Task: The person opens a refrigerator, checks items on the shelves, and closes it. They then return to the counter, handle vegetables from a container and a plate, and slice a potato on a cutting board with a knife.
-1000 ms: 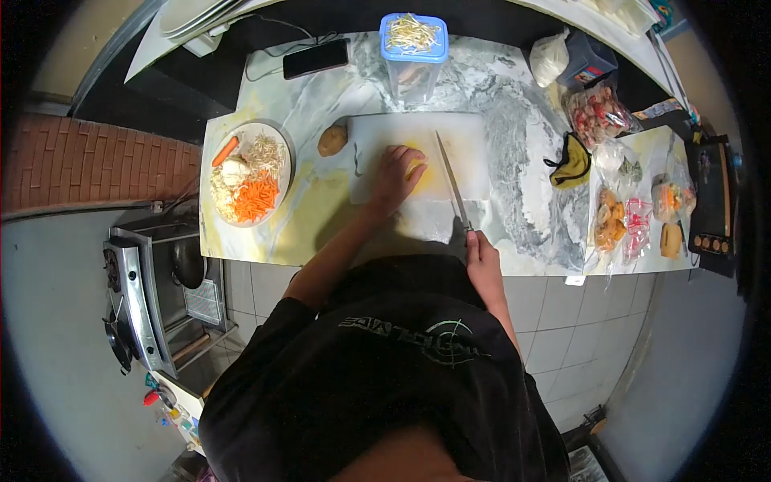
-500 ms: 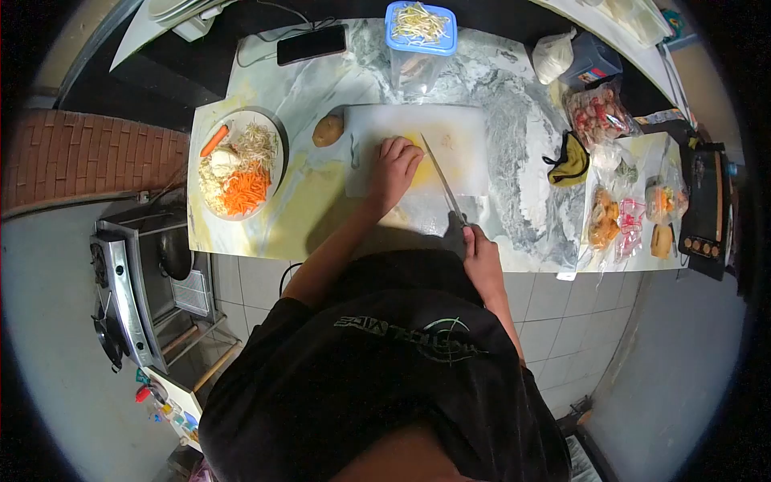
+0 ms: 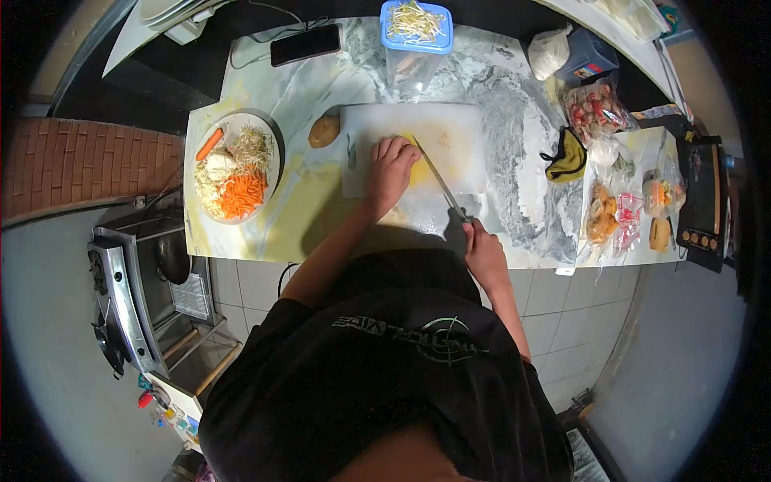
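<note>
My right hand is closed around the handle of a long kitchen knife. The blade slants up and left across a white cutting board, its tip close beside the fingers of my left hand. Those fingers are curled together and pressed down on the board. Beneath and beside them shows something yellow, mostly covered, too unclear to name. A brown potato lies against the board's left edge.
On the left stands a plate with shredded carrot, a whole carrot and bean sprouts. Behind the board is a blue-lidded container topped with sprouts. A phone, a yellow-black cloth and bagged food lie around.
My right hand and the knife handle have shifted slightly forward and right, so the blade slants a little more. My left hand stays in place on the board. The whole view has shifted slightly.
</note>
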